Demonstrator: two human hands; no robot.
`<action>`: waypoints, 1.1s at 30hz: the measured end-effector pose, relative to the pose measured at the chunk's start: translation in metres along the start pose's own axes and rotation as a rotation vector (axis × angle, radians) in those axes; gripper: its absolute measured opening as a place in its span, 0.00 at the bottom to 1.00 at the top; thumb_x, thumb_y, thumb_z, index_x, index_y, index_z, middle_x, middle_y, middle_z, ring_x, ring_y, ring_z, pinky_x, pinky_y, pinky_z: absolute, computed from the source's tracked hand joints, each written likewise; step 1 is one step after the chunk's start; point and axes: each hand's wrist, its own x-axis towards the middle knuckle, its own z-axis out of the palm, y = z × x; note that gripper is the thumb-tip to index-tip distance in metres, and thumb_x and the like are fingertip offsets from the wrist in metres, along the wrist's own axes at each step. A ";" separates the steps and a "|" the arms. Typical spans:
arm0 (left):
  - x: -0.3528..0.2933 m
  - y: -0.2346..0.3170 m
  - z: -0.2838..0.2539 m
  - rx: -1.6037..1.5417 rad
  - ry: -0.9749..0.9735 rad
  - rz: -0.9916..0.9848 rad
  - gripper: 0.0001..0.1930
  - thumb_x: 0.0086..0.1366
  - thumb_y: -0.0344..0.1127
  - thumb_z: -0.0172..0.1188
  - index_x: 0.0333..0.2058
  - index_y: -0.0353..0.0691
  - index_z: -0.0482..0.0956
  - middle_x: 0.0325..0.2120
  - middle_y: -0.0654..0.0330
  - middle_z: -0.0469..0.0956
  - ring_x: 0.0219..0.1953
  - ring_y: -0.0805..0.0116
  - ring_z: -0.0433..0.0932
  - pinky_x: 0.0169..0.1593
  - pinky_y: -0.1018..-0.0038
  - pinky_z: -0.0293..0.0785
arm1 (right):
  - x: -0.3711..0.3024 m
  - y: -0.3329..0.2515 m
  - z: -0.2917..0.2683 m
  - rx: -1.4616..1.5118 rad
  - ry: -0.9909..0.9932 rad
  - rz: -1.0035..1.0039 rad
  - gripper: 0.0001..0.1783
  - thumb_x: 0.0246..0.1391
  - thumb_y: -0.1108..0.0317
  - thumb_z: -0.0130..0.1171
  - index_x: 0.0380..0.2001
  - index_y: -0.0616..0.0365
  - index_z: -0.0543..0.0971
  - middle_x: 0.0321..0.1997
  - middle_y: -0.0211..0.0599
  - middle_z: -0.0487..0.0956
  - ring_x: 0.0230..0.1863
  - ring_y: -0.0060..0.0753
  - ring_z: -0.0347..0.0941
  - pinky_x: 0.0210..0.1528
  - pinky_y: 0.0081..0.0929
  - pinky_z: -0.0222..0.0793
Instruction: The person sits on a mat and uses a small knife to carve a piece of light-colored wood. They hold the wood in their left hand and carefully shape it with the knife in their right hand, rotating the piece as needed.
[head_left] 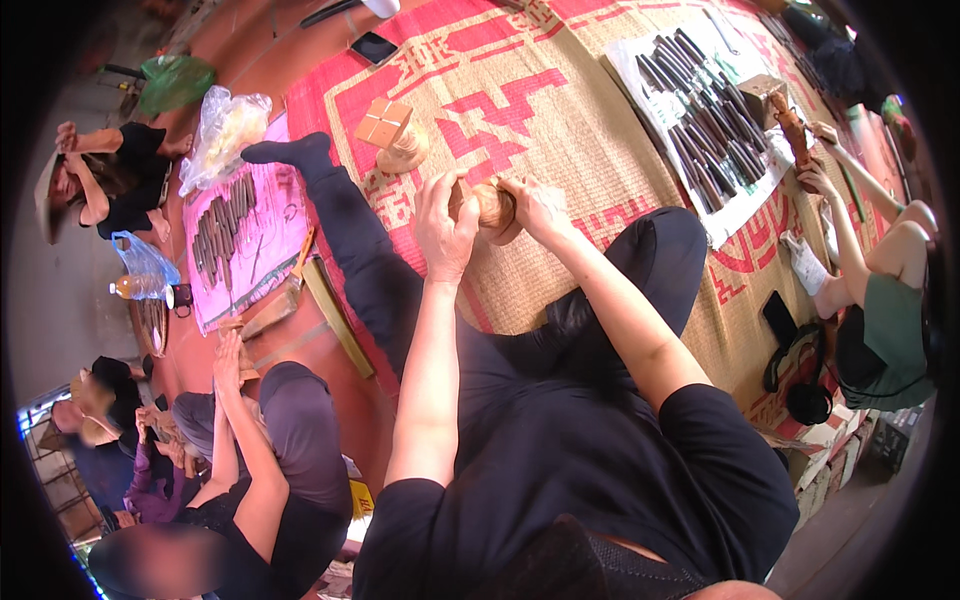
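Observation:
Between my two hands is a light-brown carved wooden piece (494,208) with a rounded middle, held above the woven mat. My left hand (446,222) wraps round its left end, thumb against the wood. On the other end, my right hand (538,210) is closed with its fingers over the far side. The piece's ends are partly hidden by my fingers. Just beyond my left hand, another wooden piece (404,148) stands on the mat, with a rounded lower part and a square top marked with crossing lines.
Many dark-handled chisels (690,130) lie on a white sheet at the right; more chisels (225,225) lie on a pink sheet (285,215) at the left. A phone (373,48) rests far off. Co-workers sit on both sides, one at right holding a carved wooden figure (795,135).

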 end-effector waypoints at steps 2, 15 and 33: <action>0.001 0.003 0.002 0.015 -0.009 -0.017 0.17 0.54 0.31 0.59 0.45 0.41 0.78 0.43 0.57 0.77 0.48 0.56 0.74 0.53 0.64 0.71 | 0.006 -0.014 -0.016 0.041 0.004 -0.013 0.25 0.54 0.67 0.56 0.56 0.37 0.77 0.41 0.43 0.78 0.39 0.44 0.80 0.41 0.40 0.77; -0.002 0.011 0.003 0.057 -0.016 0.156 0.16 0.52 0.34 0.59 0.42 0.42 0.79 0.41 0.57 0.78 0.47 0.54 0.75 0.53 0.62 0.71 | 0.026 -0.009 -0.032 0.020 -0.104 -0.104 0.16 0.53 0.65 0.57 0.46 0.43 0.82 0.40 0.45 0.80 0.38 0.44 0.81 0.43 0.39 0.76; -0.008 0.004 -0.007 -0.011 -0.019 0.190 0.17 0.51 0.35 0.57 0.42 0.43 0.78 0.40 0.57 0.78 0.48 0.55 0.75 0.55 0.60 0.72 | 0.017 0.001 -0.035 0.093 -0.128 -0.361 0.20 0.55 0.72 0.52 0.52 0.50 0.75 0.42 0.40 0.81 0.40 0.47 0.79 0.41 0.40 0.75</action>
